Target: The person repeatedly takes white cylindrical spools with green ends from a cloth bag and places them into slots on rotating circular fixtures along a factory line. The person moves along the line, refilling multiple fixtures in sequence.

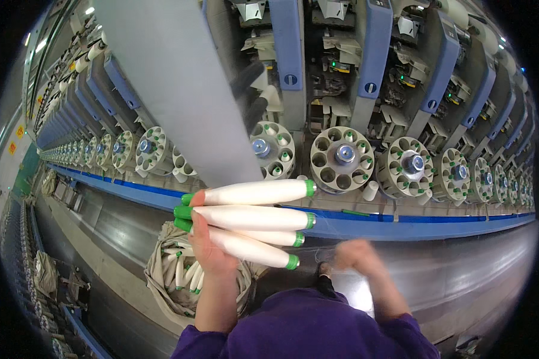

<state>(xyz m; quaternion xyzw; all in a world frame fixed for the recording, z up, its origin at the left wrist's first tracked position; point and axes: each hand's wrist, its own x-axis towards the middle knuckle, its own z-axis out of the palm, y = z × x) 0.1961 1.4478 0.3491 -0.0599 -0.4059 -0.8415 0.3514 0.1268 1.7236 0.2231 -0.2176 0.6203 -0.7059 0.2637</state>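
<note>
The left hand (214,250) was closed around a fan of four yarn bobbins (254,218), well apart from the right hand (353,256). The bobbins looked light and stiff at the core, their white windings soft and probably easy to snag or scuff, slippery against one another when bunched. The green ends seemed the safest hold, and the left hand gripped near those, thumb across the front, its forearm upright and the bobbins pointing rightward. The right hand was blurred, seemingly curled, its forearm slanting up and leftward; whether it pinched a thread could not be told. Below the bundle, a cloth sack (154,270) held more bobbins; beyond it ran a blue rail (401,225) and round magazines (345,154).
</note>
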